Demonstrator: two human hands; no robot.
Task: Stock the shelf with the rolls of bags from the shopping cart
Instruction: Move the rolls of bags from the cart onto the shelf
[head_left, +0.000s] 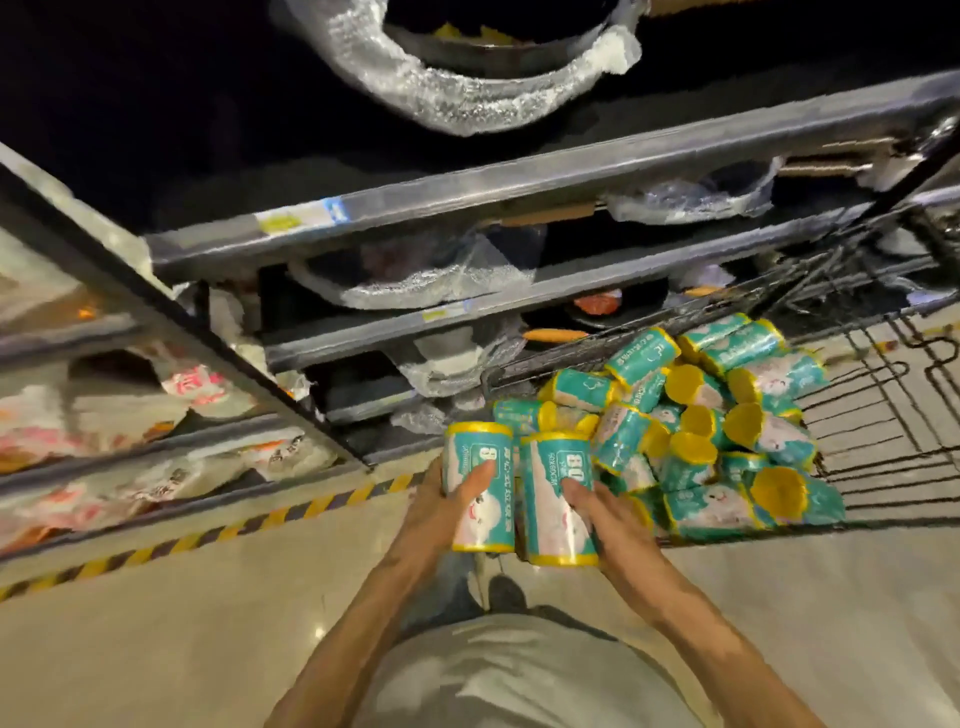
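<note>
We hold two rolls of bags upright at lower centre of the frame: left hand (447, 506) wrapped round the left roll (480, 486), right hand (605, 512) wrapped round the right roll (558, 499). The remaining rolls (722, 431) lie heaped in the shopping cart (883, 415) at right. The shelf (467, 208) spans the upper frame. We judge it best to keep each grip firm at mid-body, carry both level, and set them down upright side by side.

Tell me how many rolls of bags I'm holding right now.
2: one roll in your left hand, one roll in your right hand. Another may be hidden behind them.
</note>
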